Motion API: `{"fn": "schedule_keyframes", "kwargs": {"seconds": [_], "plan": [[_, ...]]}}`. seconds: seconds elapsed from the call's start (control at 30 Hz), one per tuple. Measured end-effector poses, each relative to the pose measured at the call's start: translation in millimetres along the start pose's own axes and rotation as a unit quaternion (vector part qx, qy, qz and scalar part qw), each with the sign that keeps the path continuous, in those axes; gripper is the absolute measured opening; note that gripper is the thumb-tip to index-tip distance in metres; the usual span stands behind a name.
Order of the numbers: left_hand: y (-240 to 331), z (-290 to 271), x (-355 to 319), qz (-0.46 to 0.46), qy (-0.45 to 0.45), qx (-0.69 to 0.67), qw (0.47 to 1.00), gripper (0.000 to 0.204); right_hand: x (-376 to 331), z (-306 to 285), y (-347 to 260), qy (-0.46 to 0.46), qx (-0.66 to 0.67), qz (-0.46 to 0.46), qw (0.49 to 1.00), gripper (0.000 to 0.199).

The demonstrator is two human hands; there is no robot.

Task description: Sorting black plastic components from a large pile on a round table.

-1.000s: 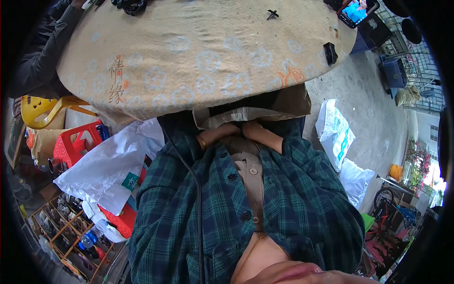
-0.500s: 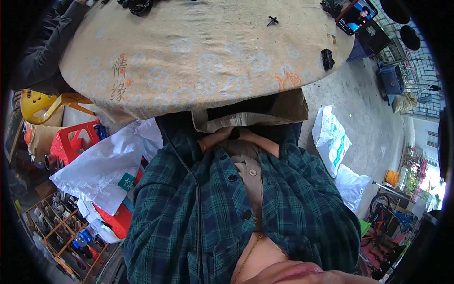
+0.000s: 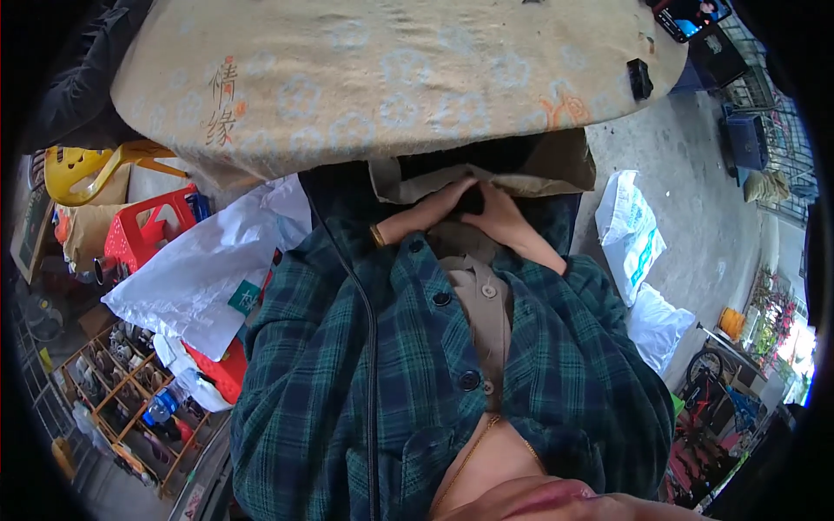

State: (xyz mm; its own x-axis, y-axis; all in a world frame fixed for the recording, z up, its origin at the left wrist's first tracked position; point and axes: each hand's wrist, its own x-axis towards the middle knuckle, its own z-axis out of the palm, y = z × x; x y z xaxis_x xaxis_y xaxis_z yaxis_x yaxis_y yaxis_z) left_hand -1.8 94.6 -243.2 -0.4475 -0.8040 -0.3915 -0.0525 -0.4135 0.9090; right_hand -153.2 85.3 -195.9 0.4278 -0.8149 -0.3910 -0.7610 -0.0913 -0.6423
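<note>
Head view, only one here: a wide, open-mouthed brown paper-like bag [image 3: 521,184] sits at the person's lap, under the near edge of a table [image 3: 347,78] covered in a tan cloth with pale blue flowers and orange-brown marks. Both bare hands are at the bag's near rim, fingertips close together. Left hand [image 3: 445,200] comes in from the left, back of the hand up, fingers reaching the rim — can't tell if it pinches anything. Right hand [image 3: 501,213] has thumb and fingers spread with a modest gap, fingertips by the rim near the left fingertips; nothing seen in that gap, contact with the rim unclear. Bag's inside is dark, contents can't be made out. Person wears a green-and-navy plaid shirt [image 3: 347,321] — thin black cable [image 3: 372,391] runs down the front. On the table, right side: small black blocky object [image 3: 639,80] near the edge, and a lit-screen phone [image 3: 692,17] farther back. At upper left, another person's dark sleeve [image 3: 95,78]. Left of the person: yellow plastic chair [image 3: 78,178], red plastic stool [image 3: 130,239], crumpled white plastic sack [image 3: 195,282], wooden rack of shoes [image 3: 130,382]. Right, on grey concrete floor [image 3: 686,208]: white sack with blue print [image 3: 627,234], plain white bag [image 3: 658,326] just beside it.
</note>
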Motion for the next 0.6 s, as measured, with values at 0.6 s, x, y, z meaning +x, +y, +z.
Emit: {"fn": "schedule_keyframes", "kwargs": {"seconds": [0.6], "plan": [[81, -17, -16, 0.137, 0.191, 0.205, 0.950, 0.034, -4, -64, -11, 0.264, 0.098, -0.110, 0.953, 0.021]]}}
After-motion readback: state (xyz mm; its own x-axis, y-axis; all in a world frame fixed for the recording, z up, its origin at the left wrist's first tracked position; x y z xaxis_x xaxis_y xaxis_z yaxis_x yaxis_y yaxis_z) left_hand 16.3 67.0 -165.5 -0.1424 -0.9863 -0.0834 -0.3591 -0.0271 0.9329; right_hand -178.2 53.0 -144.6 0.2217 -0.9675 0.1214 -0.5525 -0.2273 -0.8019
